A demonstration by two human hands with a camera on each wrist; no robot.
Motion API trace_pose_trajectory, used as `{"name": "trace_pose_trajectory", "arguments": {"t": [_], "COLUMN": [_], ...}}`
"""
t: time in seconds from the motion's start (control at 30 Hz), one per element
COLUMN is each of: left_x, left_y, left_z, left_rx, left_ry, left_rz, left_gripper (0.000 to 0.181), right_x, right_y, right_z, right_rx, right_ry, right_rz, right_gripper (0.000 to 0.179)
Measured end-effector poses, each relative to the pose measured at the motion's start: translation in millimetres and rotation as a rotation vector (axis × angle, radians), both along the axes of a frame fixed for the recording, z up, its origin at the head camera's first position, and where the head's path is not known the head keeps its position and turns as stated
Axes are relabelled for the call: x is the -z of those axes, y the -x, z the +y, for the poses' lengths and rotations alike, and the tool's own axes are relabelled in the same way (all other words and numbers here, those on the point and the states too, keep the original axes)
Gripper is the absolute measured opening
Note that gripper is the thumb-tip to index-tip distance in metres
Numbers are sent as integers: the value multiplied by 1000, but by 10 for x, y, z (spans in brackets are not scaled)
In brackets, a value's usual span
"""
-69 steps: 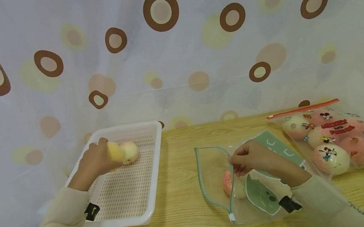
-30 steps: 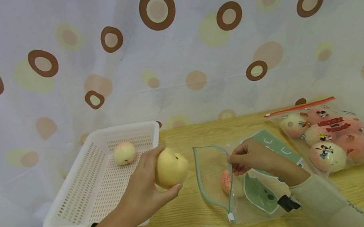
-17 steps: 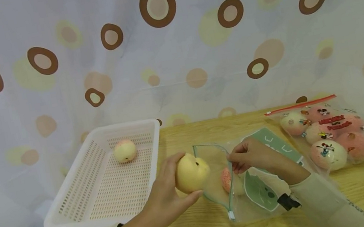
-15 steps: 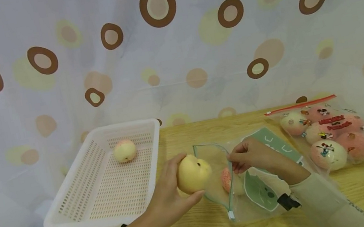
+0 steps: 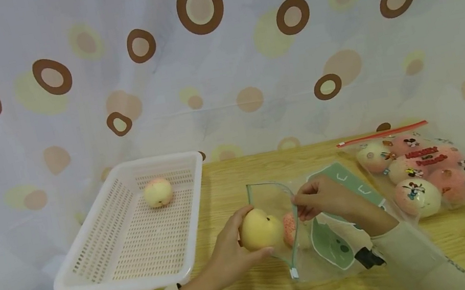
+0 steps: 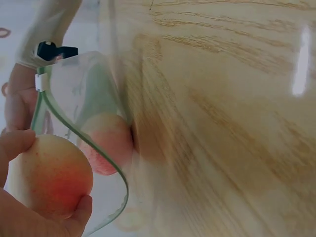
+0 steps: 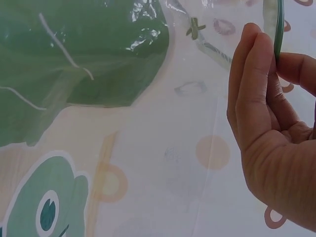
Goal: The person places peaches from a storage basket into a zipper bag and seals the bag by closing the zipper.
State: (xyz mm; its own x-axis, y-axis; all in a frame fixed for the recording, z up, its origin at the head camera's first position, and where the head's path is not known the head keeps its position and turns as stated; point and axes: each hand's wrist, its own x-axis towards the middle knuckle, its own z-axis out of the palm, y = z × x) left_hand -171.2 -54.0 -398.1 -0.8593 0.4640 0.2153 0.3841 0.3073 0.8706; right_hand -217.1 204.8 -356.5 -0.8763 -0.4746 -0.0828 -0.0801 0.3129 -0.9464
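My left hand [image 5: 230, 249] grips a pale yellow peach [image 5: 260, 229] at the mouth of a clear zip bag [image 5: 269, 191] with a green zip edge. In the left wrist view that peach [image 6: 54, 175] shows a red blush, with fingers and thumb around it. Another peach [image 5: 291, 230], pinkish red, lies inside the bag, just right of the held one. My right hand [image 5: 328, 198] pinches the bag's upper edge and keeps the mouth apart. Green printed artwork covers part of the bag in the right wrist view, where my right hand [image 7: 271, 113] holds the green zip strip [image 7: 280, 29].
A white slotted plastic basket [image 5: 195, 213] stands at the left with one peach [image 5: 158, 192] in it. On the right lies a clear bag with a red zip [image 5: 382, 133], filled with several peaches [image 5: 418, 198]. The wooden table [image 5: 237, 170] meets a patterned curtain [image 5: 245, 59] behind.
My left hand has lifted the peach out of the basket and carried it right to the mouth of the green-edged bag. The right hand stays at the bag's edge.
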Motion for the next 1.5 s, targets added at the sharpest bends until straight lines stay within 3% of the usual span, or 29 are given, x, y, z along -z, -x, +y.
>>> {"name": "trace_pose_trajectory", "arguments": {"t": [0.23, 0.67, 1.03, 1.3, 1.5], "left_x": [98, 99, 137, 194, 183], "left_y": [72, 142, 155, 159, 177], "left_z": [120, 217, 254, 328, 385], "left_rx": [36, 113, 128, 169, 227], "left_ry": [44, 116, 211, 158, 162], "left_rz": [19, -12, -82, -134, -124], "left_gripper": [85, 84, 95, 89, 75], "right_x": [-21, -39, -29, 1, 4], "right_y": [-3, 15, 22, 48, 54], "right_z": [-9, -13, -27, -30, -41], "right_rx": [9, 17, 15, 13, 29], "right_ry": [-11, -28, -15, -25, -35], "right_rz": [-9, -11, -9, -5, -8], "right_gripper": [28, 29, 31, 29, 30]}}
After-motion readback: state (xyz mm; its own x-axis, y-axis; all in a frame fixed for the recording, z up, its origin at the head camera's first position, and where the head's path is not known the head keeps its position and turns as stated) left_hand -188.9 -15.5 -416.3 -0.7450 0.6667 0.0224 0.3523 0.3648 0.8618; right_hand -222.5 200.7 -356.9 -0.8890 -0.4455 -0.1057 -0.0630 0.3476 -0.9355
